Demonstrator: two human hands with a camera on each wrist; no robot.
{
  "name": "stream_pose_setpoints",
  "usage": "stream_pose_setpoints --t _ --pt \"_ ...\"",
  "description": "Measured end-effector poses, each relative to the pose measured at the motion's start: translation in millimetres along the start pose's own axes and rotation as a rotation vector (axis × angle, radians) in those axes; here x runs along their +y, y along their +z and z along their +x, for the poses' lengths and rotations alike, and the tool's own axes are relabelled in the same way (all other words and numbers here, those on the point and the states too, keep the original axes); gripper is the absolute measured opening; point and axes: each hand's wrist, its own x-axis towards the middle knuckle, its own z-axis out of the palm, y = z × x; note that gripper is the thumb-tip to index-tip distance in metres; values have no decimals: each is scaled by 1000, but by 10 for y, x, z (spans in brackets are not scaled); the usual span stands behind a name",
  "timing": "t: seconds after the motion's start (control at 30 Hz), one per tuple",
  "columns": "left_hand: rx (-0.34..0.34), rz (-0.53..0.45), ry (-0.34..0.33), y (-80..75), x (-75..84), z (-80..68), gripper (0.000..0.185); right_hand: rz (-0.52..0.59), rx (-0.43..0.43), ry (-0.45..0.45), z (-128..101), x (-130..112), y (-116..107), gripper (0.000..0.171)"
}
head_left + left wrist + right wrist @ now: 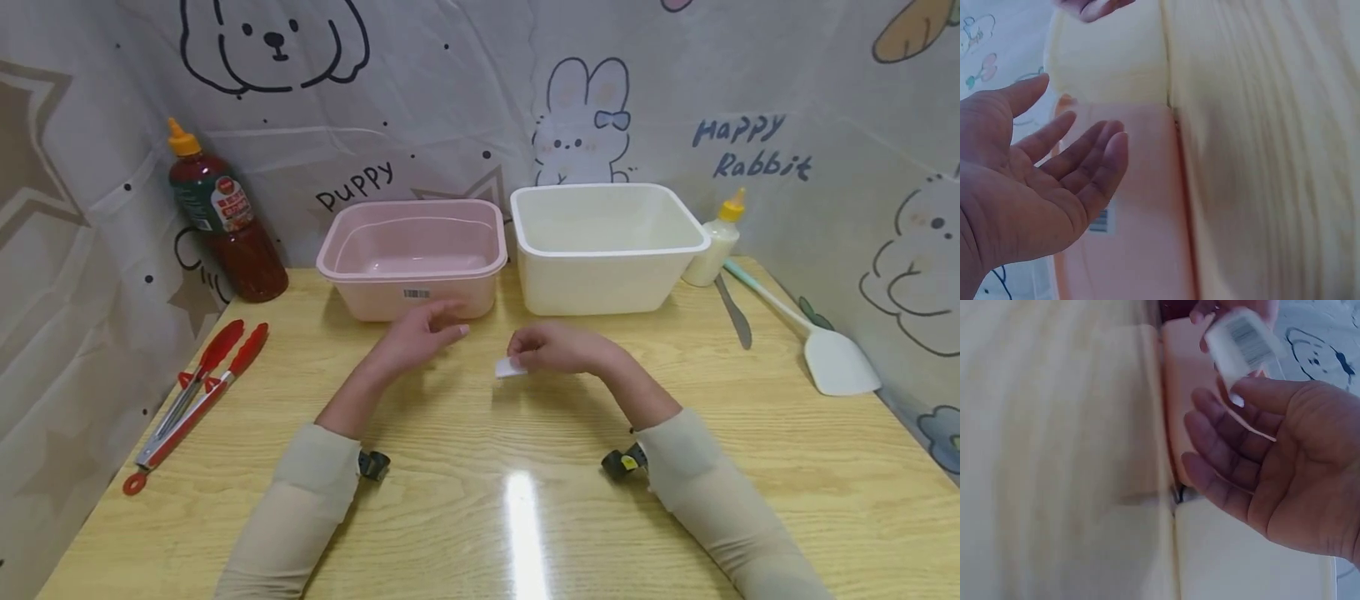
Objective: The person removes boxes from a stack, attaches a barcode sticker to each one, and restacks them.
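Observation:
Between thumb and forefinger, my right hand [558, 346] pinches a small white barcode label [1244, 345], seen as a pale strip in the head view. Its other fingers are loosely bent in the right wrist view. My left hand [420, 337] is held palm inward with fingers spread and nothing in them, in front of the pink tub [352, 296]. That tub carries another barcode sticker [417, 293] on its front wall. Beside it on the right stands a cream-white tub [600, 283], behind my right hand.
Red-handled tongs [202, 392] lie at the left, below a leaning red sauce bottle [228, 221]. On the right are a small yellow-capped bottle [716, 246], a spreader knife [733, 312] and a white spatula [836, 362]. A printed cloth [450, 100] hangs behind the wooden table [465, 517].

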Motion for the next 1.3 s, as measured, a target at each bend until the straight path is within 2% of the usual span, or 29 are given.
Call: stream_pose_setpoints --t 0.17,0.33,0.47,0.6,0.73,0.93,1.13,1.3 --pt "35 -36 113 45 119 -22 44 189 109 24 -63 54 -137 19" --pt "29 25 200 114 224 -36 38 301 176 47 -111 71 -239 23" --pt "42 63 232 191 324 -19 32 361 203 60 -128 69 -271 22" --pt "75 73 244 265 405 12 24 401 208 66 -137 48 -275 28" --pt "110 49 213 314 461 44 18 424 206 60 -143 41 -278 31" --pt "129 -36 73 332 488 119 21 406 220 64 -153 53 -310 32" --pt "156 -86 36 322 516 211 24 404 388 75 -193 19 -367 37" --pt "150 -95 53 326 530 236 20 325 508 -13 -209 -57 -379 42"
